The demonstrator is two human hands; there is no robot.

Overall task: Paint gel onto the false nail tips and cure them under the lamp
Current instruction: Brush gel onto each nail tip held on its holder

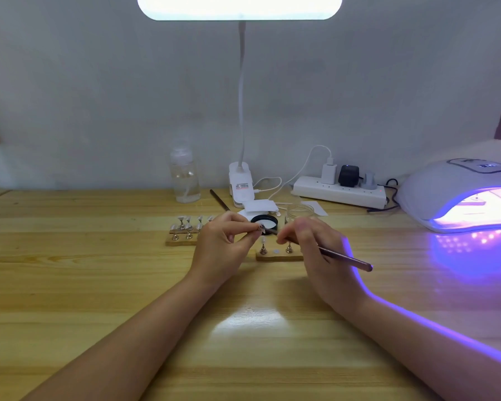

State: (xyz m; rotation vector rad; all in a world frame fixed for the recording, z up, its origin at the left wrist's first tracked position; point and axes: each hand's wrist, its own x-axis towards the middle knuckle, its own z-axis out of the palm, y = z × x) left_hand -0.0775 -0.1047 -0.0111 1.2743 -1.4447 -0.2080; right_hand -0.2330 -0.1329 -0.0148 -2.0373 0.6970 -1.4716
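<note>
My left hand (224, 241) pinches a small nail tip stand (260, 228) with a false nail on it, lifted above the table. My right hand (313, 247) grips a thin brown brush (346, 260), whose tip meets the held nail. Under my hands lies a wooden holder block (278, 257) with two metal stands; one carries a pale tip (263, 241). A second wooden block (182, 240) to the left holds several tips on stands. The curing lamp (457, 192) at the right glows purple inside. A black gel jar lid (265, 222) sits behind my hands.
A clear bottle (185, 180), a clip desk lamp (241, 183), a power strip (339, 192) with plugs and cables, a glass jar (300, 211), white pads (258, 206) and a spare brush (219, 199) stand along the back of the wooden table (99, 285).
</note>
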